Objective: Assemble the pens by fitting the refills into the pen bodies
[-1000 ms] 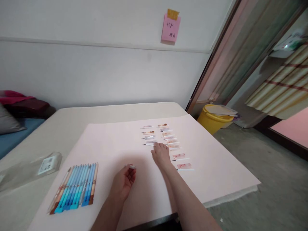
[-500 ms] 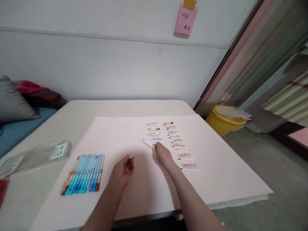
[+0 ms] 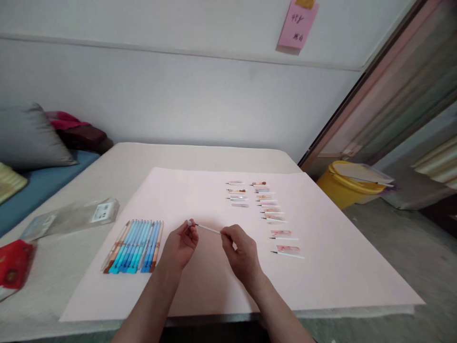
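Note:
My right hand [image 3: 241,250] pinches the rear end of a thin white pen refill [image 3: 209,229], which points left with its dark tip. That tip is at the fingers of my left hand [image 3: 183,245], close to a small whitish piece [image 3: 189,222] pinched there. Whether tip and piece touch, I cannot tell. Left of my left hand lies a row of blue and tan pens [image 3: 137,245], side by side. Beyond my right hand, pen parts with white refills [image 3: 288,238] lie in two columns.
Pink paper [image 3: 342,267] covers much of the pale table [image 3: 203,155]. On the left are a clear plastic bag [image 3: 74,220] and a red packet [image 3: 16,264]. A yellow bucket [image 3: 337,186] stands on the floor at right, and a wall rises behind the table.
My right hand has brought the refill down and nearer, and its tip has come to my left fingers. My left hand has moved up slightly. The view has shifted left.

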Available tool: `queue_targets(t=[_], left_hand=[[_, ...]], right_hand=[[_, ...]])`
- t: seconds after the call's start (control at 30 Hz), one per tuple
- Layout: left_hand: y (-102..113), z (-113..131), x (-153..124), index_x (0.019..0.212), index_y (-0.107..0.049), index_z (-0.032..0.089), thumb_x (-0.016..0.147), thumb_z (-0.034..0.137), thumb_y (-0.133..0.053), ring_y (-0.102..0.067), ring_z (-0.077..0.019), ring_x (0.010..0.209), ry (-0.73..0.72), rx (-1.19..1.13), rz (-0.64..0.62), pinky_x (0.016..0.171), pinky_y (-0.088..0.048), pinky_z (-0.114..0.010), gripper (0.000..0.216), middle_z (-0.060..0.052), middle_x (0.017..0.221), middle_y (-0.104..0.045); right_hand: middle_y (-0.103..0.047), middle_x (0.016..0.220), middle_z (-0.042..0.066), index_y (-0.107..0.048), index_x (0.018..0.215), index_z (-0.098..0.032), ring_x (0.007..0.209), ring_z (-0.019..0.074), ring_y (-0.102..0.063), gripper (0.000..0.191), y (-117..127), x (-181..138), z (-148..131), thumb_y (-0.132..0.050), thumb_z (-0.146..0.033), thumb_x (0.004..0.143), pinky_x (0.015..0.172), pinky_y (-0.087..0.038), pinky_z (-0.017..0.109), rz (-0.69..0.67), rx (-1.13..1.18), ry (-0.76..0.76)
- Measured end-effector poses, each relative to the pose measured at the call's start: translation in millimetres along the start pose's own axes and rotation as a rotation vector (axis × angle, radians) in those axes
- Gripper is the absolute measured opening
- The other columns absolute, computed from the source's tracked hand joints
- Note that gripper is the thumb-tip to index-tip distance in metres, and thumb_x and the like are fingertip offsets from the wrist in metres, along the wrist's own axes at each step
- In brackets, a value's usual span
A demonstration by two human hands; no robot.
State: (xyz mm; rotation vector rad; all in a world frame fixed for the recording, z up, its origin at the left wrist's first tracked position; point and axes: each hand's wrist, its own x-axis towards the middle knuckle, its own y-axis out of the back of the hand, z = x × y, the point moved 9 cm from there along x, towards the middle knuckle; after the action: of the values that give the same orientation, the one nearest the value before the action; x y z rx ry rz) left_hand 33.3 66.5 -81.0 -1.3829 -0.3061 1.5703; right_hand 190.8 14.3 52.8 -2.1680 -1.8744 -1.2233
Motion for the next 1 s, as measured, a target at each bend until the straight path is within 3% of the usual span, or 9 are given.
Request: queue_targets(t=[0.2,0.6,1.0], left_hand=[[-2.7,0.5,-3.8,0.084,-0.06,0.009,0.081,0.006,-0.055,-0.057,-0.0067,0.054,-0.048,0.051,0.024,0.048,-0.05,-0.016,0.006,-0.004,0.07,-0.062],[-0.9,7.8,-1.7,0.087,-0.059,0.011,0.079,0.007,-0.059,-0.059,-0.0079,0.058,-0.166,0.135,0.023,0.051,-0.051,-0.016,0.009,-0.004,0.071,-0.062],[-8.1,2.7,-7.2,0.089,-0.06,0.012,0.079,0.011,-0.059,-0.059,-0.0074,0.059,-0.237,0.229,-0.023,0.052,-0.049,-0.015,0.009,-0.007,0.076,-0.065]], right_hand=[[-0.056,0.076,0.002,-0.057,0.088,-0.02,0.067,0.0114,-0.052,0.015,-7.5,-1.5,-2.6,-0.043,-0.015,0.089,0.06,-0.042,0.022,-0.057,-0.029,0.013],[-0.054,0.073,0.002,-0.056,0.087,-0.02,0.065,0.0113,-0.051,0.014,1.8,-2.9,-8.8,-0.044,-0.012,0.088,0.059,-0.041,0.021,-0.002,-0.049,0.044],[-0.053,0.075,0.002,-0.056,0.09,-0.019,0.065,0.0114,-0.051,0.015,-14.0,-8.5,-3.5,-0.042,-0.015,0.091,0.06,-0.039,0.021,-0.064,-0.086,0.017]])
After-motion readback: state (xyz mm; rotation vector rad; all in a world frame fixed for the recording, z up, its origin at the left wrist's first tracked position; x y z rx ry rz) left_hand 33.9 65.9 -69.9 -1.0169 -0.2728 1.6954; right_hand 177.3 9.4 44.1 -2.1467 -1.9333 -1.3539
